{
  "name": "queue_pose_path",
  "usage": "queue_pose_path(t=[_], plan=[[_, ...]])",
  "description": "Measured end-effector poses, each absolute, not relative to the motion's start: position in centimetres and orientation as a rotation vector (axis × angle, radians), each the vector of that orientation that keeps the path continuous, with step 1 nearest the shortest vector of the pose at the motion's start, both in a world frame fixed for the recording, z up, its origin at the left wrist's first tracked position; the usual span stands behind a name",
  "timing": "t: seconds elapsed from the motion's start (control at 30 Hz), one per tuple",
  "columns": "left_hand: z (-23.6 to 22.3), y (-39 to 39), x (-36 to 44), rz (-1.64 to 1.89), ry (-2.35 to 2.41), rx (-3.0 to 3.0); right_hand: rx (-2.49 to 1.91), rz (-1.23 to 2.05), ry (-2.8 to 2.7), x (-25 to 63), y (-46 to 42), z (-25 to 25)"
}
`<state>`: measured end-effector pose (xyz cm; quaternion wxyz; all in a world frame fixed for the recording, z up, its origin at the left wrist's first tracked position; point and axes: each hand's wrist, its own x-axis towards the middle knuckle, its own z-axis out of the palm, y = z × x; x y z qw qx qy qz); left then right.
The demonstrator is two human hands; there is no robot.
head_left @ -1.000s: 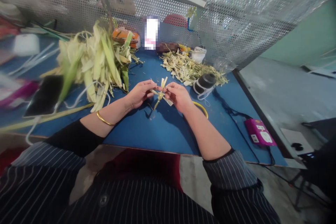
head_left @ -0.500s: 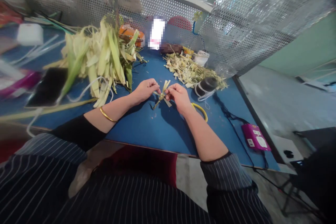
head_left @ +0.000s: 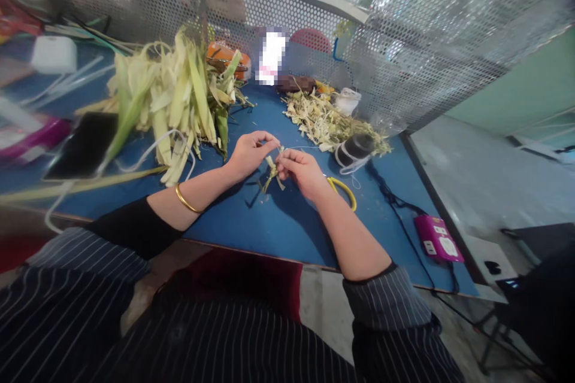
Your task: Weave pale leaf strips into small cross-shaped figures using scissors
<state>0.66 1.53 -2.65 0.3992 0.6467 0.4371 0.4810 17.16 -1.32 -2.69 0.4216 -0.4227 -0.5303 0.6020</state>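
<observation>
In the head view, a small knotted piece of corn husk (head_left: 272,172) with several short ends hangs at the fingertips of my right hand (head_left: 303,172), which is closed on it. My left hand (head_left: 252,154) is pinched just above, its fingertips almost meeting the right ones. A thin white thread (head_left: 303,147) runs from those fingertips rightward toward a dark spool (head_left: 354,150) wound with white thread. What exactly sits between the left fingertips is small; the thread seems to start there. Yellow-handled scissors (head_left: 344,191) lie beside my right wrist, their blades mostly hidden.
Long corn husks (head_left: 168,87) are heaped at the left, with a dark phone (head_left: 83,145) and a white cable near them. Husk scraps (head_left: 323,116) pile up at the back right. A purple power socket (head_left: 438,239) with black cords sits near the blue table's (head_left: 269,233) right edge.
My left hand has moved right and up, to the right fingertips. The husk piece has tilted lower under the right hand. A stretched thread now shows toward the spool. The camera view has shifted slightly.
</observation>
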Motion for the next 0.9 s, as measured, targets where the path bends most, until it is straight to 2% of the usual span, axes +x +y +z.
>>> queue_pose_path(t=[0.13,0.33,0.67,0.9], plan=[[-2.1,0.8,0.9,1.139,1.092,1.370,-1.067,1.391,-1.129,17.5,-0.9,-2.5],[-1.7,-0.5,1.5,0.850,0.951,1.389,-1.041,1.352,-1.112,17.5,-0.7,-2.6],[-2.0,0.3,1.0,0.756,0.957,1.167,-1.027,1.437,-1.034,17.5,-0.7,-2.3],[-1.7,0.3,0.9,0.766,1.012,1.279,-1.054,1.432,-1.029,17.3,-0.7,-2.6]])
